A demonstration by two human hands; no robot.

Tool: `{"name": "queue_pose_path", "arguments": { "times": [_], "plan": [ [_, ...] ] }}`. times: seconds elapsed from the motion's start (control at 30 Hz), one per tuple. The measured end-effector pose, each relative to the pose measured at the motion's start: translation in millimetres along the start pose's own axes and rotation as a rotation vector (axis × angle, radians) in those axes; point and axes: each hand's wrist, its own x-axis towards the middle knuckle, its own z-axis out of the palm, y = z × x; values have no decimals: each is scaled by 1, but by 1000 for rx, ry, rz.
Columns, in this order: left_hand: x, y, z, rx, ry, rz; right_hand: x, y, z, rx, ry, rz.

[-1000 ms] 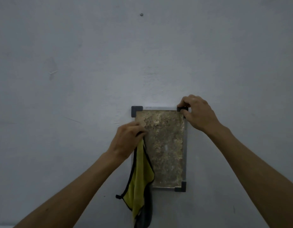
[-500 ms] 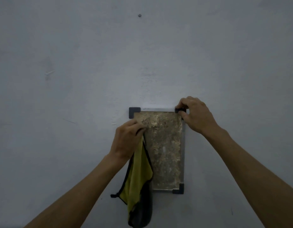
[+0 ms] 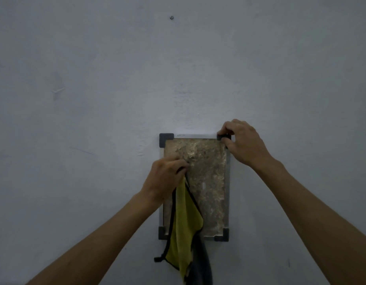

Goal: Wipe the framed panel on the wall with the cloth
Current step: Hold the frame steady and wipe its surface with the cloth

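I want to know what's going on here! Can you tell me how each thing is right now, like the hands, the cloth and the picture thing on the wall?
Left hand: grips the cloth against the panel.
Right hand: holds the panel's top right corner.
Cloth: yellow, hanging loose below the left hand.
Framed panel: upright on the wall, surface mottled.
Screw: in the wall, nothing hanging on it.

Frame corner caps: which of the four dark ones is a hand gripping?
The top-right corner cap, which the right hand pinches. The top-left cap and bottom-right cap are untouched; the bottom-left cap sits beside the hanging cloth.
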Motion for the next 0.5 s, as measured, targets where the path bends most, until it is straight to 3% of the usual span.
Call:
{"name": "queue_pose_path", "arguments": {
  "times": [0.1, 0.13, 0.27, 0.33, 0.5],
  "plan": [
    [-17, 6, 4, 55, -290, 146, -1, 0, 0, -5, 7, -4],
    [-16, 6, 3, 64, -297, 159, -1, 0, 0, -3, 11, -6],
    [6, -1, -2, 31, 53, -32, -1, -1, 1, -2, 16, -3],
    [6, 0, 1, 7, 119, -86, -1, 0, 1, -2, 18, -3],
    [-24, 11, 11, 50, -287, 110, -2, -1, 1, -5, 23, 6]
  ]
}}
